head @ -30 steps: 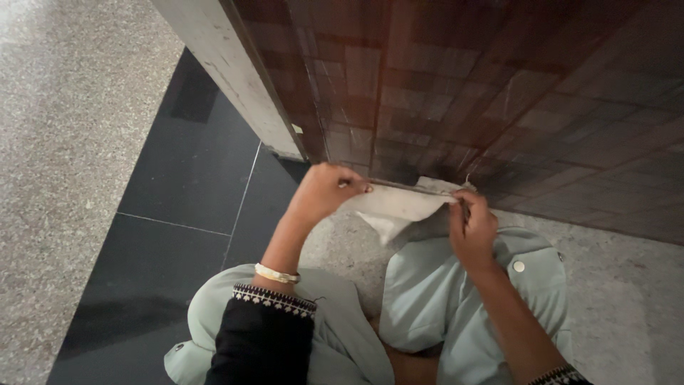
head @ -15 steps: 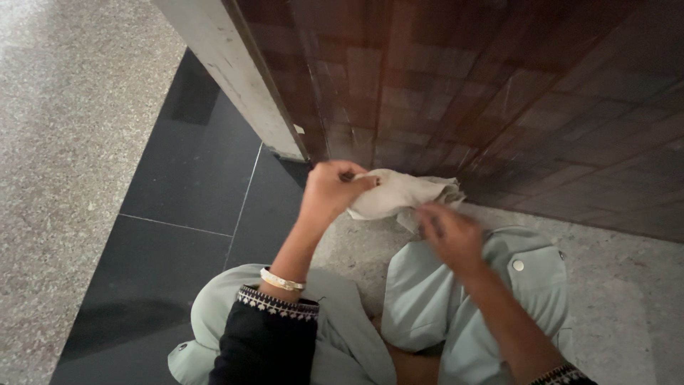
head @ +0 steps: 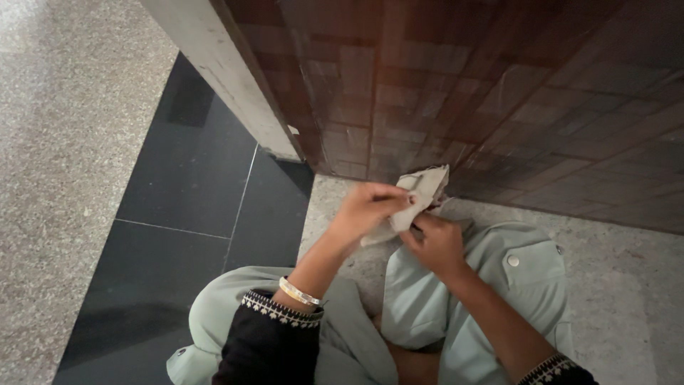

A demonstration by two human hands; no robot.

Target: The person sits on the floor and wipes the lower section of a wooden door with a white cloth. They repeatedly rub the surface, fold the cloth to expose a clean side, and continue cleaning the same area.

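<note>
- Pinching a pale beige cloth (head: 417, 203) between thumb and fingers, the left hand (head: 367, 208) is closed on the cloth's upper part, right in front of the brown tiled wall (head: 499, 93).
- The right hand (head: 436, 242) sits just below and to the right of the left one, its fingers curled shut on the lower edge of the same cloth; the two hands are close together, nearly touching.
- The cloth is bunched and folded between the hands, held up off the floor, with one corner sticking up toward the foot of the tiled wall.
- A light bangle (head: 299, 292) circles the left wrist, and a black sleeve with a patterned white cuff (head: 274, 335) covers the forearm below it.
- Under the hands, away from the wall, lie the person's bent knees in pale green trousers (head: 491, 285); a round button shows on a pocket flap there.
- The speckled grey floor (head: 627, 285) runs along the foot of the wall.
- Left of the wall stands a pale stone door frame (head: 228, 78), and beyond it a dark polished floor slab (head: 185, 185).
</note>
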